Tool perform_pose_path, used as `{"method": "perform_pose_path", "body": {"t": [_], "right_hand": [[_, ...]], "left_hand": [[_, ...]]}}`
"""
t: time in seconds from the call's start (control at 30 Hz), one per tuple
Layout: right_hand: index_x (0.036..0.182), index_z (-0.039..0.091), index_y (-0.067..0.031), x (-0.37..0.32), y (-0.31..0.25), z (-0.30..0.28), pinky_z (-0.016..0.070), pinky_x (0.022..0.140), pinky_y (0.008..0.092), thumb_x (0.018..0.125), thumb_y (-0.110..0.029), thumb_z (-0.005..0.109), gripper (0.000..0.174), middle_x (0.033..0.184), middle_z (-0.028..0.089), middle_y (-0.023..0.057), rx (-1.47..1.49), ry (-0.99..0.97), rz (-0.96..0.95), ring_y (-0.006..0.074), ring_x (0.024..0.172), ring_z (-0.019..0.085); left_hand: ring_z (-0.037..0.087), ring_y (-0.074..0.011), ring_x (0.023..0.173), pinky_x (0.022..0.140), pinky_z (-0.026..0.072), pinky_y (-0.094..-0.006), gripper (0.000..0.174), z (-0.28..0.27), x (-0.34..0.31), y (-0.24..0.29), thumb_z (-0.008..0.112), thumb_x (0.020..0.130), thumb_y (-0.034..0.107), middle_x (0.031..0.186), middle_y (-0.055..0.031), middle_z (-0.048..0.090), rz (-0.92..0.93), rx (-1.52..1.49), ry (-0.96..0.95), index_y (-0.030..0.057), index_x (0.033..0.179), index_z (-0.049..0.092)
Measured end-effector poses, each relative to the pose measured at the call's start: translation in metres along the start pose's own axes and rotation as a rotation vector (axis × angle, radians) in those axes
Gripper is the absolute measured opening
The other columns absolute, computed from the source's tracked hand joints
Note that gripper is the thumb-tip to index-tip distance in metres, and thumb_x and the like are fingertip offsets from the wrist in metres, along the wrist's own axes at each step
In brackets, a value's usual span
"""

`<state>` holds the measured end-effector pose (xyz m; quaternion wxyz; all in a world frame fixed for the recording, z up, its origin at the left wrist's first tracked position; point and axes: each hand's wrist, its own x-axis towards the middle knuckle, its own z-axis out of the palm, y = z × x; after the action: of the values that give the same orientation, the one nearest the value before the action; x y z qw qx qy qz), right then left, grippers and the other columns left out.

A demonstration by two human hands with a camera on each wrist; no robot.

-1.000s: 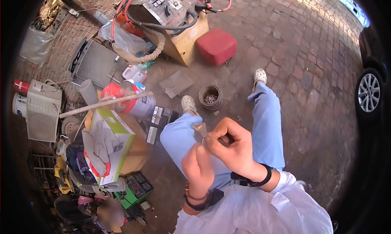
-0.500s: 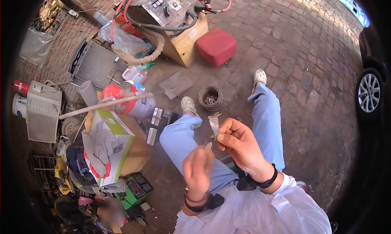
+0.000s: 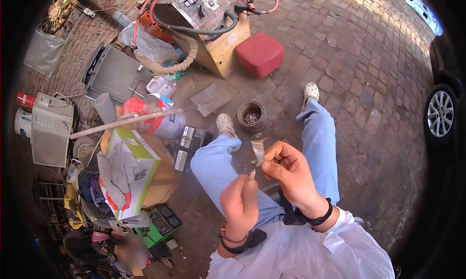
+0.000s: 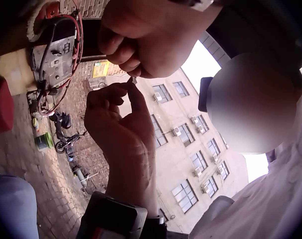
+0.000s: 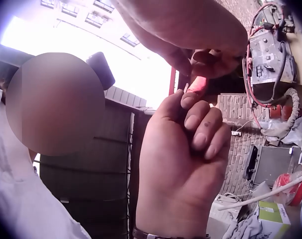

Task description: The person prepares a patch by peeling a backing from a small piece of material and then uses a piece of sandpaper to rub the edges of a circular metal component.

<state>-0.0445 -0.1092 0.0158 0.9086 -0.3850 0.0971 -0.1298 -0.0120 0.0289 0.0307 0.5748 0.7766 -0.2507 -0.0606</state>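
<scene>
In the head view my right hand (image 3: 293,177) pinches a small clear film (image 3: 258,152) with brownish edges between thumb and forefinger; it sticks out ahead of the fingertips. Close beside it on the left, my left hand (image 3: 239,199) pinches a short whitish piece (image 3: 253,174) that pokes up from its fingertips. The right wrist view shows the left hand (image 5: 183,169) with its other fingers curled, and the right hand (image 5: 191,35) just above it. In the left wrist view the two hands meet nearly fingertip to fingertip, the left hand (image 4: 146,42) uppermost.
A round pot (image 3: 251,116) with scraps inside stands on the floor between the feet. Left lie a car battery (image 3: 191,145), a box (image 3: 131,172) with grey gloves and a long stick (image 3: 126,123). Ahead are a red stool (image 3: 259,55) and a cabled machine (image 3: 204,9).
The hands have drawn slightly apart, the right one shifting right and turning. The film now extends beyond the right fingertips, and the whitish piece shows above the left fingertips.
</scene>
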Motion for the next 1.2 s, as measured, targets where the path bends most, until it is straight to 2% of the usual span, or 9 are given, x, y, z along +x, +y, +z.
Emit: {"method": "perform_pose_path", "body": {"t": [0.13,0.23,0.6,0.77,0.87,1.0,1.07,1.13,1.2], "right_hand": [[0.091,0.055,-0.0020,-0.002,-0.003,-0.002,0.0391,0.060,0.0189,0.087,-0.001,0.063,0.009,0.081,0.055,-0.0011,-0.021,-0.008,0.006,0.0029,0.070,0.048],[0.091,0.055,-0.0019,-0.003,-0.005,-0.001,0.0396,0.061,0.0186,0.086,-0.001,0.062,0.009,0.082,0.056,-0.0011,-0.044,-0.013,-0.008,0.0029,0.071,0.049],[0.091,0.056,-0.0017,-0.004,-0.011,-0.004,0.0406,0.067,0.0188,0.084,0.002,0.062,0.009,0.083,0.057,-0.0009,-0.084,-0.008,-0.024,0.0035,0.077,0.051],[0.085,0.056,-0.0008,-0.003,-0.008,-0.008,0.0398,0.060,0.0176,0.081,0.004,0.063,0.010,0.079,0.057,-0.0018,-0.237,0.007,-0.072,0.0015,0.069,0.048],[0.082,0.056,-0.0008,0.000,-0.013,-0.011,0.0390,0.057,0.0176,0.081,0.002,0.064,0.009,0.077,0.057,-0.0018,-0.247,-0.014,-0.016,0.0006,0.066,0.047],[0.083,0.055,-0.0012,0.009,-0.004,-0.018,0.0410,0.060,0.0184,0.083,0.001,0.064,0.009,0.077,0.056,-0.0014,-0.395,0.146,-0.101,0.0018,0.068,0.049],[0.086,0.054,-0.0018,0.008,-0.006,-0.015,0.0436,0.063,0.0196,0.085,0.000,0.062,0.009,0.078,0.055,-0.0006,-0.122,0.132,-0.146,0.0041,0.070,0.051],[0.091,0.051,-0.0022,0.006,-0.010,-0.012,0.0456,0.066,0.0213,0.087,0.001,0.060,0.010,0.081,0.055,0.0007,-0.118,0.058,-0.181,0.0065,0.073,0.053],[0.092,0.050,-0.0017,0.003,-0.012,-0.006,0.0464,0.067,0.0219,0.088,0.002,0.058,0.010,0.083,0.056,0.0020,-0.069,-0.051,-0.152,0.0073,0.073,0.054]], "left_hand": [[0.044,-0.0328,0.052,0.049,0.0363,-0.0341,0.010,0.004,0.005,0.011,0.059,0.084,0.001,0.064,-0.0145,0.047,0.121,0.203,0.046,-0.0013,0.077,0.052],[0.050,-0.0338,0.054,0.049,0.0387,-0.0363,0.007,0.004,0.008,0.009,0.062,0.082,0.000,0.065,-0.0142,0.050,0.186,0.278,0.030,-0.0002,0.078,0.056],[0.051,-0.0275,0.052,0.047,0.0392,-0.0349,0.009,0.007,0.013,0.006,0.070,0.075,0.002,0.064,-0.0100,0.052,0.257,0.412,0.102,0.0023,0.083,0.065],[0.051,-0.0246,0.051,0.047,0.0390,-0.0340,0.009,0.005,0.013,0.008,0.070,0.076,0.001,0.063,-0.0098,0.052,0.233,0.470,0.100,-0.0011,0.082,0.065],[0.051,-0.0233,0.050,0.047,0.0390,-0.0332,0.009,-0.003,0.014,0.002,0.070,0.075,0.000,0.063,-0.0099,0.052,0.376,0.606,0.024,-0.0012,0.082,0.066],[0.051,-0.0221,0.052,0.047,0.0395,-0.0321,0.010,0.004,0.016,0.002,0.071,0.073,0.000,0.063,-0.0086,0.053,0.414,0.396,-0.027,-0.0002,0.081,0.065],[0.051,-0.0226,0.052,0.046,0.0389,-0.0319,0.013,0.005,0.016,0.004,0.072,0.071,0.000,0.063,-0.0082,0.052,0.393,0.283,-0.003,0.0011,0.081,0.064],[0.053,-0.0240,0.055,0.049,0.0416,-0.0296,0.012,0.004,0.018,0.002,0.070,0.073,-0.002,0.070,-0.0098,0.058,0.198,0.228,-0.080,-0.0006,0.083,0.064],[0.052,-0.0189,0.053,0.049,0.0411,-0.0280,0.010,0.004,0.021,-0.001,0.068,0.077,-0.002,0.071,-0.0098,0.058,0.212,0.206,-0.056,-0.0025,0.086,0.064]]}}
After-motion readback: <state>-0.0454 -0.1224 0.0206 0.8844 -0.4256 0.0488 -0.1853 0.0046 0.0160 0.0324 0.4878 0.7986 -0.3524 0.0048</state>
